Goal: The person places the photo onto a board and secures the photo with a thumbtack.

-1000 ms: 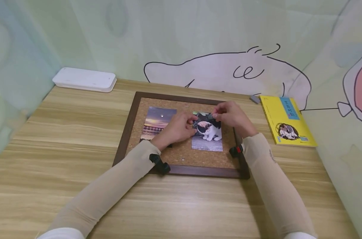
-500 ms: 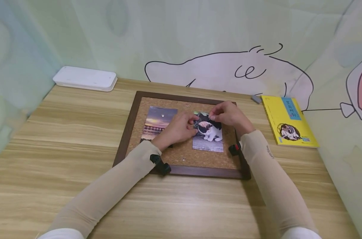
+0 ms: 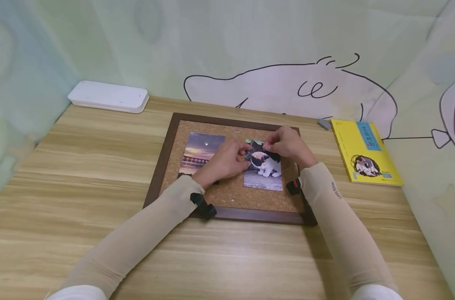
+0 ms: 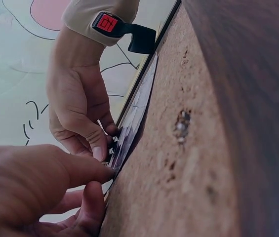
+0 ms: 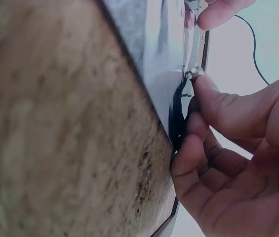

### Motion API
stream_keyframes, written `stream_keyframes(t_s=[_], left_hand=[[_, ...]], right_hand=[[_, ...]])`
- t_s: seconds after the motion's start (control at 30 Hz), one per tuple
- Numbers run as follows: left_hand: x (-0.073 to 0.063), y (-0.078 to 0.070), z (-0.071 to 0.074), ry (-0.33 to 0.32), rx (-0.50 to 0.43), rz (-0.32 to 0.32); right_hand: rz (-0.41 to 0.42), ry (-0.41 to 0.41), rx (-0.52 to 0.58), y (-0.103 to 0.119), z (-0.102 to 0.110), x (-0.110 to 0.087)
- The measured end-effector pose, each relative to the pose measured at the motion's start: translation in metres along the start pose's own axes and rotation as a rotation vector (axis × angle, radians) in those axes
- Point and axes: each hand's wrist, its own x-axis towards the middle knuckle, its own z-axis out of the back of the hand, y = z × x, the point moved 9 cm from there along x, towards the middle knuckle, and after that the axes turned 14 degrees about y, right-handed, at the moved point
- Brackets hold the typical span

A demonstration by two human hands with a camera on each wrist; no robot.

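A cat photo (image 3: 262, 181) lies on the right half of a cork board (image 3: 266, 203) in a dark wooden frame. My left hand (image 3: 227, 159) rests at the photo's left edge, thumb and index finger apart and touching it. At the top of the photo, my right hand (image 3: 288, 144) pinches a small clear push pin (image 5: 196, 71) between thumb and finger. How deep the pin sits is hidden by the fingers. A sunset photo (image 3: 202, 146) lies on the board's left half, partly covered by my left hand, with a pin near its top.
Small clear pins also show on bare cork near the board's bottom (image 3: 232, 200) and top. Behind the board, by the wall, stand a white case (image 3: 107, 96) at left and a grey block (image 3: 324, 123) at right. A yellow book (image 3: 368, 152) lies to the right.
Over the last second my right hand has shifted slightly left along the top of the cat photo. My left hand has stayed in place, and the head view has drifted a little.
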Motion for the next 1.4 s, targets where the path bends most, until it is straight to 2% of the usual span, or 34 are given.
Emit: stream_keyframes(t_s=[0.53, 1.03, 1.27, 1.4], left_hand=[[0.0019, 0.0007, 0.0009, 0.003, 0.004, 0.016], [0.0015, -0.0005, -0.0002, -0.001, 0.015, 0.007], [0.0015, -0.0002, -0.0007, -0.005, 0.021, 0.005], [0.0015, 0.0005, -0.0007, -0.006, 0.023, 0.001]], right_hand=[[-0.045, 0.042, 0.05, -0.0013, 0.0009, 0.004], [-0.088, 0.038, 0.007, -0.0017, 0.001, 0.0052], [-0.101, 0.017, -0.001, -0.0033, 0.0013, 0.0051], [-0.074, -0.021, -0.045, 0.0008, 0.0007, 0.0064]])
